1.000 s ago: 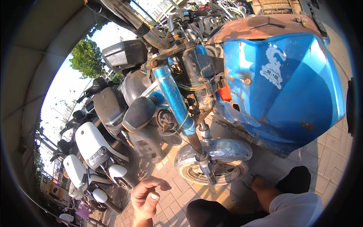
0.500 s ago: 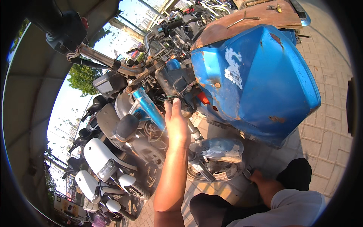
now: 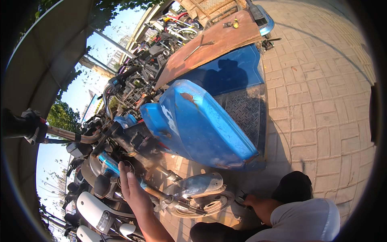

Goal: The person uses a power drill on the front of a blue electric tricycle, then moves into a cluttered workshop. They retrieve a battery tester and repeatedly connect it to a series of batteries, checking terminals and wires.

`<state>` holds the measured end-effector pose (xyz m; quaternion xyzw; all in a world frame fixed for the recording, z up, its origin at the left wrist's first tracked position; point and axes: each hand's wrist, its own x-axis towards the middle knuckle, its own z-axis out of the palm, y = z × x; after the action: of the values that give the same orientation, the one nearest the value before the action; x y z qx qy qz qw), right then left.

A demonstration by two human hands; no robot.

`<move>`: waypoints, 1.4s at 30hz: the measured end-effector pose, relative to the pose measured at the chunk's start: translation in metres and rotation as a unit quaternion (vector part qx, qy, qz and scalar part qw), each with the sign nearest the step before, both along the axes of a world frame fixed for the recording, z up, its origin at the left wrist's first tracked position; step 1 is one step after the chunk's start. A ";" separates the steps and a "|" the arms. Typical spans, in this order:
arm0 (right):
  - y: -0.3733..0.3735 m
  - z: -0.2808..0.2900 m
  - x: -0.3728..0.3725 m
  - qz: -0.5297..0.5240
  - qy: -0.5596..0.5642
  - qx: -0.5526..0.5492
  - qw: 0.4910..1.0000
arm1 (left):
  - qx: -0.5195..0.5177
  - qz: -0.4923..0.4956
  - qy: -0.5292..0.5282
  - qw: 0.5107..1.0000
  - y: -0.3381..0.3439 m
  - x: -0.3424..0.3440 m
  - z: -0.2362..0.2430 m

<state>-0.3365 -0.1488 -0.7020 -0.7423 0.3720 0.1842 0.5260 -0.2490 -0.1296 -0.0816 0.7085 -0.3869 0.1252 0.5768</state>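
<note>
A worn blue tricycle with a faceted front panel [image 3: 201, 125] stands before me, its front wheel [image 3: 219, 204] under a scuffed silver-blue fender [image 3: 197, 184]. My left hand [image 3: 136, 192] is at the blue fork tube [image 3: 108, 161], fingers stretched out and holding nothing. Whether its fingertips touch the tube I cannot tell. Low down by the wheel, my right hand [image 3: 250, 201] is closed around a small dark object, mostly hidden, whose thin end pokes out toward the tyre. Exposed wiring and a black box [image 3: 137, 137] sit between the fork and the panel.
A brown board [image 3: 213, 40] on the tricycle carries a T-shaped wrench [image 3: 199, 47] and a yellow-handled tool [image 3: 235, 24]. The handlebar [image 3: 72, 135] juts out at left. White scooters [image 3: 94, 209] are parked close by on the left. Brick paving [image 3: 314, 101] spreads to the right.
My view has swung to the right, showing the ribbed footboard behind the panel. My left hand has shifted from near the wiring to lower down along the fork. The right hand stays low by the wheel.
</note>
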 end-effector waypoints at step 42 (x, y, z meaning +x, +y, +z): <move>-0.028 0.408 -0.080 0.151 0.079 0.297 0.939 | 0.111 -0.140 -0.323 0.929 -0.015 -0.027 0.320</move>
<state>-0.4165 -0.1771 -0.2935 -0.5825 0.2242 0.4213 0.6580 -0.2763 -0.1445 0.2384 0.6280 -0.6587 0.2216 0.3501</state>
